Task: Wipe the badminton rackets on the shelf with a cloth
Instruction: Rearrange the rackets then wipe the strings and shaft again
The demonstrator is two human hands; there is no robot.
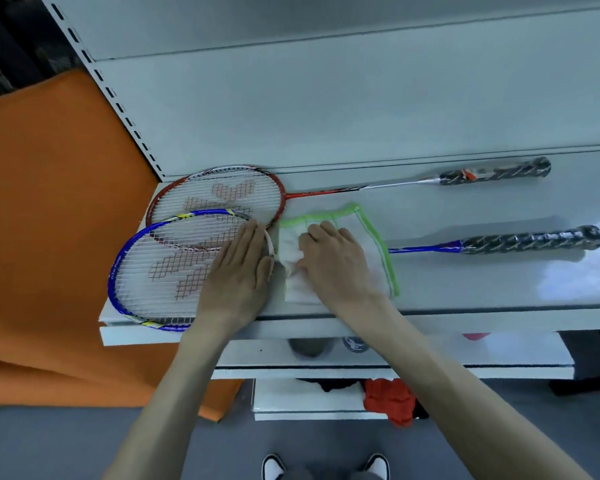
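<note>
Two badminton rackets lie on the white shelf (482,289). The red racket (219,199) is at the back, its black handle pointing right. The blue racket (146,268) lies in front, its head overlapping the red one, its shaft running right under a white cloth with a green border (378,258). My left hand (238,271) rests flat, fingers together, on the right side of the blue racket's head. My right hand (333,265) presses on the cloth over the racket's throat, its fingers pinching a fold of fabric.
An orange panel (49,237) stands to the left of the shelf unit. Lower shelves (326,403) below hold a red cloth (392,400) and dark items. The shelf's back wall (326,98) rises behind the rackets. My shoes (326,467) show on the grey floor.
</note>
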